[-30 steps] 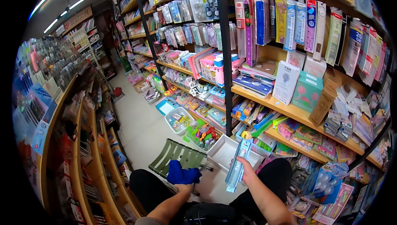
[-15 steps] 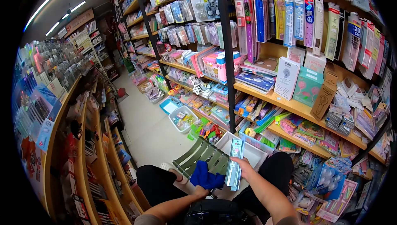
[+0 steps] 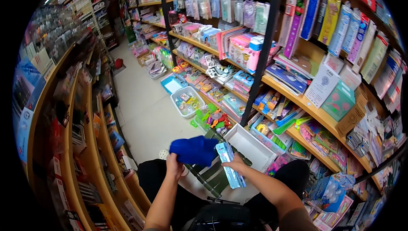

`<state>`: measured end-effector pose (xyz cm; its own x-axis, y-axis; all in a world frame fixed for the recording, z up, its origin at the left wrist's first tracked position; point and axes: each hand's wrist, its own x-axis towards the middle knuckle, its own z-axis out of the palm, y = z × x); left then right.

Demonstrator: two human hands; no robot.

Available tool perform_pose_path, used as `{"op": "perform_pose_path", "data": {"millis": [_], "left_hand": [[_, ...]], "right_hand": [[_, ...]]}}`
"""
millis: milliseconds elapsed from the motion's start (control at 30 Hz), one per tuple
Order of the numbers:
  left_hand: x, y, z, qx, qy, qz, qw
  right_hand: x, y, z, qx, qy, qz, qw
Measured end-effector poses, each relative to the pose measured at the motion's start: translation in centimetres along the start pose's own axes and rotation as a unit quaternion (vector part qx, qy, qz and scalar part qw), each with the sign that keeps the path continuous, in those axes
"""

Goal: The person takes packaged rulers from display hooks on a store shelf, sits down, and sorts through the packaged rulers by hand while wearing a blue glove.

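My left hand (image 3: 173,166) grips the near-left edge of a crumpled blue cloth (image 3: 193,150), which is spread out in front of it. In my right hand (image 3: 236,163) is a small stack of long, flat, light-blue ruler packs (image 3: 231,175), tilted, with the fingers partly hidden behind it. The cloth's right end comes close to the packs' upper end; I cannot tell whether they touch. Beneath both hands stands a low stool with dark green straps (image 3: 214,180), between my knees. Just beyond it, a white rectangular box (image 3: 250,148) sits on the floor.
Shelves of stationery (image 3: 306,99) rise on the right, with packaged rulers (image 3: 327,20) hanging above. A white bin of small packets (image 3: 187,102) and colourful toys (image 3: 214,118) lie on the floor ahead. Tiered wooden shelves (image 3: 91,141) line the left, beside a narrow aisle (image 3: 136,103).
My left hand has lifted the blue cloth up and to the left, and the cloth is spread wider. The ruler packs in my right hand have shifted slightly left and tilted. The view has turned.
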<state>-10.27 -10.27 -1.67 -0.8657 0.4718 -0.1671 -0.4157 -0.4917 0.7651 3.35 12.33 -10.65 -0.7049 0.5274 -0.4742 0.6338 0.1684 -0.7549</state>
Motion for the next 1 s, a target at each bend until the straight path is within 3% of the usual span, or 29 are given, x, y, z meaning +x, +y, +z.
{"op": "perform_pose_path", "data": {"millis": [100, 267, 367, 500, 600, 633, 700, 767, 800, 900, 1000], "left_hand": [[-0.3, 1.6, 0.2, -0.093, 0.097, -0.024, 0.991], [0.4, -0.6, -0.4, 0.033, 0.052, -0.031, 0.998], [0.2, -1.1, 1.4, -0.019, 0.036, -0.021, 0.999], [-0.6, -1.1, 4.9, 0.021, -0.015, -0.027, 0.999], [-1.5, -3.1, 8.5, 0.138, -0.099, -0.012, 0.985], [-2.2, -4.2, 9.8, 0.26, -0.128, 0.015, 0.957], [-4.1, -6.4, 13.3, 0.452, -0.258, 0.186, 0.833], [-6.6, -7.9, 16.2, 0.488, -0.378, 0.217, 0.756], [-7.7, -8.1, 17.2, 0.518, -0.412, 0.187, 0.726], [-9.2, -8.8, 18.3, 0.513, -0.479, 0.144, 0.697], [-10.0, -10.0, 18.0, 0.464, -0.509, 0.129, 0.713]], "right_hand": [[1.7, -1.5, 2.8, -0.019, -0.016, -0.02, 0.999], [1.8, -3.0, 4.6, -0.196, -0.01, -0.018, 0.98], [0.3, -2.5, 3.5, -0.215, 0.056, -0.092, 0.971], [-0.7, -1.0, -0.5, 0.075, -0.025, -0.083, 0.993], [-5.2, -3.7, -4.1, 0.306, -0.108, -0.075, 0.943], [-6.3, -3.9, -4.8, 0.376, -0.139, -0.06, 0.914], [-7.9, -3.4, -5.6, 0.47, -0.106, -0.004, 0.876], [-8.1, -0.4, -6.5, 0.542, -0.121, 0.001, 0.832], [-8.5, 0.7, -7.0, 0.576, -0.128, 0.005, 0.807], [-12.0, -1.1, -10.2, 0.603, -0.125, -0.027, 0.788], [-10.3, 1.2, -11.3, 0.587, -0.132, -0.161, 0.782]]}}
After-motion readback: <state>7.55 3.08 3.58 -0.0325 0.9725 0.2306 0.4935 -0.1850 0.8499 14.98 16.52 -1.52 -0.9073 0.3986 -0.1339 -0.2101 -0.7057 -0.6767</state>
